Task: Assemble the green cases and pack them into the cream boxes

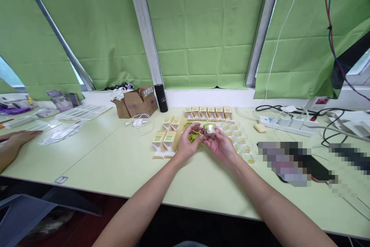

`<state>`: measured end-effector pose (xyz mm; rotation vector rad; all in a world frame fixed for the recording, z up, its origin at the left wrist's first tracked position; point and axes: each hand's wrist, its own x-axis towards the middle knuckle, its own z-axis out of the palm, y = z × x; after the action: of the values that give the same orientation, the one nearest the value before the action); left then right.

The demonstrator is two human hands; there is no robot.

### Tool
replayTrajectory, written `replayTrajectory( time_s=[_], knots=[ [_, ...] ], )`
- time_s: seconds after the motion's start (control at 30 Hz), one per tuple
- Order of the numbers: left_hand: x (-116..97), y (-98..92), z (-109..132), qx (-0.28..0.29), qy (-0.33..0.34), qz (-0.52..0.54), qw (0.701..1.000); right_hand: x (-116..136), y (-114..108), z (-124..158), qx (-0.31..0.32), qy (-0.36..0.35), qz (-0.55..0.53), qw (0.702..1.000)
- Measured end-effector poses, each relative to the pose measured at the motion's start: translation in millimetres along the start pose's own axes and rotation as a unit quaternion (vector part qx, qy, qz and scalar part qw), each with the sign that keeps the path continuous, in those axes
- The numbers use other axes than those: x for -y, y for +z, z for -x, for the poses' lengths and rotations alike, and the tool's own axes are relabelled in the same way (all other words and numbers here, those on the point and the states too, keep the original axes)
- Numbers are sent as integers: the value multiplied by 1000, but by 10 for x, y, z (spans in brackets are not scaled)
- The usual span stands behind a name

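Note:
Above the table, my right hand (222, 146) grips a small clear container (209, 130) with a light green and white top. Curled fingers of my left hand (187, 139) meet the left side of this container. Bright green pieces (193, 136) lie partly hidden behind my left hand. To the left stand folded cardboard holders (163, 141) with green squares. Behind my hands is a row of similar cardboard holders (208, 114). Clear plastic cups (244, 143) with yellow spots on them spread out to the right, partly covered by my right hand.
An opened cardboard box (141, 102) and a black bottle (161, 98) stand at the back. A white charger (140, 123) with its cable lies before them. A power strip (286, 123) with tangled cables is at right. Another person's hand (24, 137) rests at far left.

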<state>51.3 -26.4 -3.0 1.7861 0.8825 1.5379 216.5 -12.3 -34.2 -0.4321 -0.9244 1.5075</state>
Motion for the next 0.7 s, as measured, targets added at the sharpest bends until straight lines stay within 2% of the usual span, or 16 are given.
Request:
replayTrajectory(
  time_s=[0.3, 0.5, 0.7],
  knots=[
    [76, -15, -3, -13, -4, 2, 1000, 49, 61, 25, -21, 9, -27, 999],
    [112, -31, -25, -36, -24, 18, 999, 98, 88, 31, -31, 8, -21, 999],
    [109, -40, -29, -32, -18, 14, 999, 86, 99, 33, -57, -12, 9, 998]
  ],
)
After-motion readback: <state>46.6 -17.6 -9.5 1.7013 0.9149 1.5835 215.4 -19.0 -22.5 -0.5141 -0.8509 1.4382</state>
